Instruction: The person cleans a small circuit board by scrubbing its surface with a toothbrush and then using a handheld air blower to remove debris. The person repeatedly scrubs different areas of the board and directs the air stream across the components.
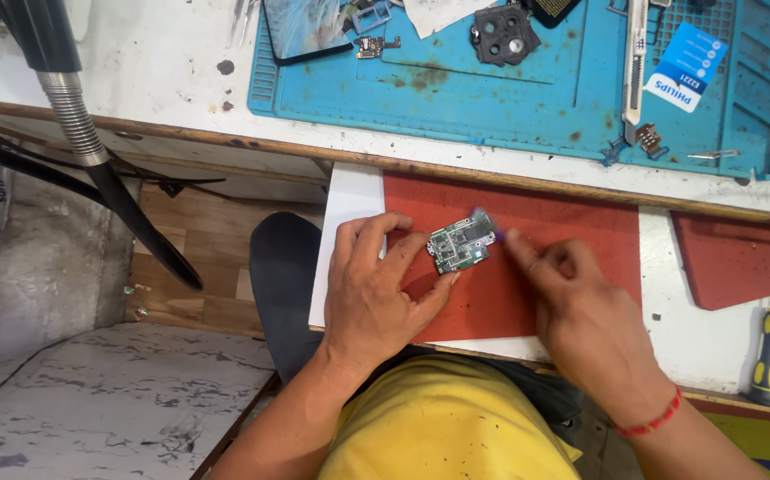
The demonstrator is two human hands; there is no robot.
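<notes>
While left hand (376, 289) fingers pinch the circuit board (461, 245), its long axis runs up-right; right hand (580, 307) fingers curled together.

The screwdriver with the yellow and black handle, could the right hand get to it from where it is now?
Probably yes. The screwdriver lies uncovered on the white surface beside the right hand, with nothing between them.

Green circuit board (461, 246) in left hand (376, 289) — right hand (580, 307) alongside
</notes>
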